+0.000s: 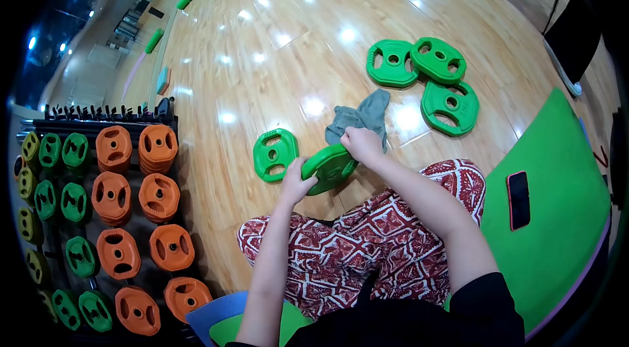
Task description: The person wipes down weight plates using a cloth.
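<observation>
A green weight plate (pixel 329 169) is tilted up on edge over my crossed legs, between both hands. My left hand (pixel 298 182) is closed round its left rim, thumb on the near side. At the upper right rim my right hand (pixel 362 146) is closed, its fingers mostly hidden. A crumpled grey cloth (pixel 360 116) shows just beyond that hand and overlaps it; I cannot tell whether the fingers also hold it. On the floor to the left of the held plate lies another green plate (pixel 260 159).
Ahead to the right lie green plates (pixel 382 75), two of them overlapping. A rack of orange plates (pixel 118 253) and green plates stands at the left. On the green mat (pixel 557 170) at right rests a phone (pixel 518 200). A person's shoe (pixel 562 71) is at far right.
</observation>
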Demonstrator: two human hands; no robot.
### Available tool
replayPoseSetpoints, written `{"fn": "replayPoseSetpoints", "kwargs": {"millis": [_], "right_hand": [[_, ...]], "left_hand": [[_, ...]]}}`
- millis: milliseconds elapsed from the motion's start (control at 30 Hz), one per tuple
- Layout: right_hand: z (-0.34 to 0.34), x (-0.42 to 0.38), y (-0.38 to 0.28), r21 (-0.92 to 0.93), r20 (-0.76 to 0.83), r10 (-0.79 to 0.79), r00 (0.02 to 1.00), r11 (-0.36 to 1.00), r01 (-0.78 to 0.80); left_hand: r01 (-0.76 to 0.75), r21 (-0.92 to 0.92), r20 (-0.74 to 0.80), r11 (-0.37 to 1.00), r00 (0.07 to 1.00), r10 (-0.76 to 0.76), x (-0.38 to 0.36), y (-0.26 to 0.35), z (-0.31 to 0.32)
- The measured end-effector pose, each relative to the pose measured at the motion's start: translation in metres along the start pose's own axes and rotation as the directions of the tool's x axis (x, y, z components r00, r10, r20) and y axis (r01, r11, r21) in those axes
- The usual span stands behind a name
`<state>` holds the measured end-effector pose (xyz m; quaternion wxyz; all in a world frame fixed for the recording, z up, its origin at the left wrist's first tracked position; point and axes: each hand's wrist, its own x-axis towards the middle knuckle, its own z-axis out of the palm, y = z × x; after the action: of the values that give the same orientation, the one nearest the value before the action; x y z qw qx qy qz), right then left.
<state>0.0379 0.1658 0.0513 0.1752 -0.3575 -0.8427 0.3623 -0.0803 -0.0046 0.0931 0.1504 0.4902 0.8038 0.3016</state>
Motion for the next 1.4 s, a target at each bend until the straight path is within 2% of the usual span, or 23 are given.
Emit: {"fn": "replayPoseSetpoints", "kwargs": {"millis": [100, 167, 233, 267, 300, 367, 400, 500, 600, 733, 833, 900, 1000, 1100, 1233, 1333, 1400], "right_hand": [[-0.002, 0.001, -0.006, 0.000, 0.038, -0.001, 0.999, 1.000, 0.001], [-0.002, 0.000, -0.010, 0.021, 0.034, -0.016, 0.999, 1.000, 0.015], [-0.002, -0.002, -0.011, 0.033, 0.029, -0.029, 0.999, 0.999, 0.028], [-0.003, -0.002, -0.011, 0.044, 0.035, -0.031, 0.999, 0.999, 0.029], [-0.004, -0.001, -0.010, 0.055, 0.036, -0.031, 0.999, 0.998, 0.029], [-0.001, 0.000, -0.006, 0.064, 0.019, -0.019, 1.000, 0.998, 0.018], [0.000, 0.000, -0.005, 0.072, 0.008, -0.017, 1.000, 0.997, 0.016], [0.000, 0.002, -0.008, 0.078, 0.032, 0.029, 0.999, 0.996, -0.031], [-0.003, -0.002, -0.015, 0.098, 0.067, -0.004, 0.998, 0.995, -0.002], [-0.003, 0.000, -0.019, 0.054, 0.118, -0.062, 0.991, 0.997, 0.056], [-0.006, 0.003, -0.018, 0.089, 0.109, -0.016, 0.994, 0.996, 0.006], [-0.010, 0.004, -0.017, 0.141, 0.034, -0.009, 0.999, 0.990, 0.004], [-0.008, 0.006, -0.017, 0.156, 0.045, 0.002, 0.999, 0.988, -0.009], [-0.009, 0.002, -0.019, 0.131, 0.064, 0.001, 0.998, 0.991, -0.009], [-0.005, 0.003, -0.017, 0.129, 0.053, -0.026, 0.998, 0.991, 0.019], [-0.009, 0.006, -0.015, 0.143, 0.014, -0.014, 1.000, 0.990, 0.012], [-0.012, 0.008, -0.017, 0.207, -0.039, 0.029, 0.999, 0.978, -0.021]], "left_hand": [[-0.052, -0.037, 0.076, 0.998, 0.996, 0.054, 0.009, 0.016, -0.012], [-0.090, -0.037, 0.057, 0.995, 0.994, 0.092, 0.020, 0.041, -0.015], [0.154, 0.174, 0.162, 0.973, 0.970, -0.182, 0.033, 0.059, -0.017], [0.065, 0.249, 0.136, 0.966, 0.986, -0.101, 0.037, 0.049, -0.013], [0.058, 0.249, 0.140, 0.967, 0.986, -0.095, 0.043, 0.050, -0.014], [0.093, 0.402, 0.214, 0.911, 0.958, -0.193, 0.051, 0.055, -0.013], [0.074, 0.449, 0.208, 0.891, 0.961, -0.184, 0.053, 0.057, -0.013], [0.087, 0.505, 0.222, 0.859, 0.948, -0.227, 0.054, 0.066, -0.015], [0.024, 0.474, 0.237, 0.880, 0.959, -0.154, 0.051, 0.054, -0.021], [0.078, 0.507, 0.230, 0.859, 0.948, -0.222, 0.045, 0.056, -0.032], [0.107, 0.555, 0.253, 0.825, 0.923, -0.289, 0.042, 0.053, -0.037], [-0.004, 0.610, 0.311, 0.793, 0.921, -0.235, 0.037, 0.051, -0.037], [-0.094, 0.682, 0.336, 0.725, 0.921, -0.197, 0.030, 0.051, -0.031], [-0.113, 0.676, 0.328, 0.728, 0.931, -0.161, 0.028, 0.058, -0.027], [-0.056, 0.674, 0.312, 0.737, 0.926, -0.214, 0.033, 0.069, -0.010], [-0.104, 0.694, 0.299, 0.712, 0.942, -0.153, 0.036, 0.067, -0.004], [-0.083, 0.688, 0.273, 0.721, 0.950, -0.152, 0.036, 0.070, -0.005]]}}
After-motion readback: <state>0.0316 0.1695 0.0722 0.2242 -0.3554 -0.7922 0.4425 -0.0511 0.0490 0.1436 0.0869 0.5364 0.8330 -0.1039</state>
